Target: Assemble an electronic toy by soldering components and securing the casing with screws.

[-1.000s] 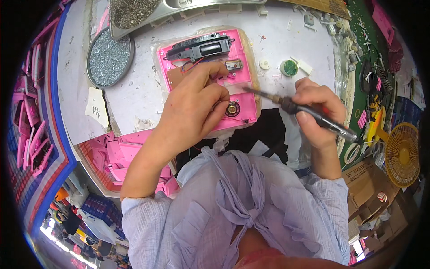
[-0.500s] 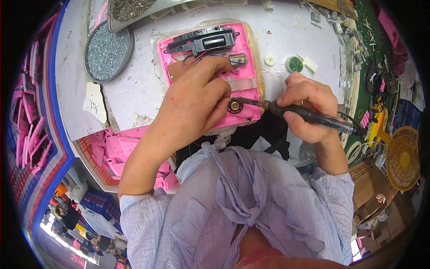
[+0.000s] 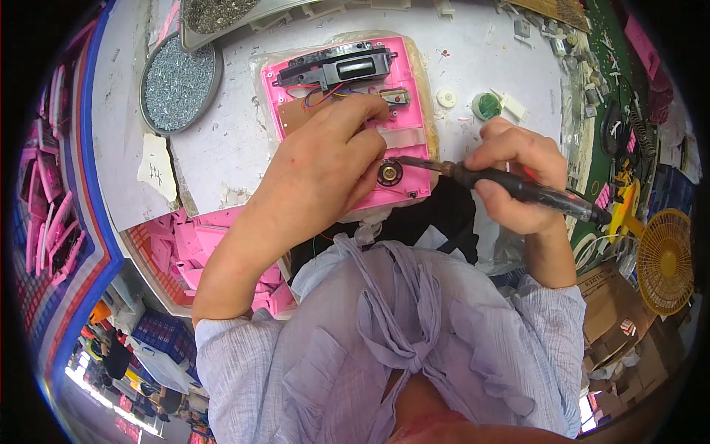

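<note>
A pink plastic housing (image 3: 407, 66) lies on the bench in front of me. My right hand (image 3: 521, 174) grips a soldering iron (image 3: 510, 185) by its dark handle. Its bent tip is at the upper edge of a small round speaker (image 3: 390, 172) in the housing's near part; contact is hard to judge. Over the housing reaches my left hand (image 3: 333, 152), fingers curled, thumb and fingertips close together beside the speaker. What they pinch, if anything, is hidden. Beyond this hand are a black mechanism (image 3: 347, 68), thin coloured wires, a brown board (image 3: 296, 113) and a small metal part (image 3: 396, 97).
A round dish of screws (image 3: 180, 85) and a metal tray (image 3: 214, 18) stand to the far left. Right of the housing are a white disc (image 3: 446, 98) and a green-topped round piece (image 3: 487, 106). Pink parts fill a crate (image 3: 159, 277) lower left; a yellow fan (image 3: 665, 259) stands right.
My right hand has shifted slightly right and the iron's tip now sits at a different angle, higher by the speaker's edge. My left hand and the housing have barely moved.
</note>
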`<state>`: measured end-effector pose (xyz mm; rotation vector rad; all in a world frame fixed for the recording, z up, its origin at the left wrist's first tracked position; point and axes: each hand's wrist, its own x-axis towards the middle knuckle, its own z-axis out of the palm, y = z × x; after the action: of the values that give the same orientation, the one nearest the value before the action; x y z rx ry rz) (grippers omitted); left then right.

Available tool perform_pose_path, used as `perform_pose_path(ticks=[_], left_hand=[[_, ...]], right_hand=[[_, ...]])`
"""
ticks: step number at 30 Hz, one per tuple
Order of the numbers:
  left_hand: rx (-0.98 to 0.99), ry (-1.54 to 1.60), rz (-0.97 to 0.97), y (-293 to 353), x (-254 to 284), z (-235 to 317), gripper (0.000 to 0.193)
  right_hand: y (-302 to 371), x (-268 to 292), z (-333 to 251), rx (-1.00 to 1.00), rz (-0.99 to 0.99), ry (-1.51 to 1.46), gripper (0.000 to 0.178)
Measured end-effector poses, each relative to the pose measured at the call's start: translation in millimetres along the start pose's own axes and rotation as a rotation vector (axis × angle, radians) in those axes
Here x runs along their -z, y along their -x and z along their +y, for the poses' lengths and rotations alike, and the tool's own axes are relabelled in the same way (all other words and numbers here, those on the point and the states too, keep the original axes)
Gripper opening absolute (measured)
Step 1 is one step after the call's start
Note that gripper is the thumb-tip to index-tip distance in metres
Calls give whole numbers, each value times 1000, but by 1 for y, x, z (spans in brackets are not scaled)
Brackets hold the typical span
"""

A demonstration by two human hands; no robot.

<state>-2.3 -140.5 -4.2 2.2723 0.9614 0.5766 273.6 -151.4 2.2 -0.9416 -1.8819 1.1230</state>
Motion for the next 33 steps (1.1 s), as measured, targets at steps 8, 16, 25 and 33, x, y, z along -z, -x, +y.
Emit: perform_pose_path(ticks=[8,16,25,33], left_hand=[[26,38,7,2,-2,-1,18],[46,56,6,3,-3,-1,19],[56,50,28,3,-7,0,19],[38,-16,1,3,-5,3,18]], right_hand=[[11,9,-2,-21,82,-67,24],[11,4,-2,-40,63,-31,24],[8,0,-4,-16,14,20,24],[5,0,-9,-27,2,46,25]])
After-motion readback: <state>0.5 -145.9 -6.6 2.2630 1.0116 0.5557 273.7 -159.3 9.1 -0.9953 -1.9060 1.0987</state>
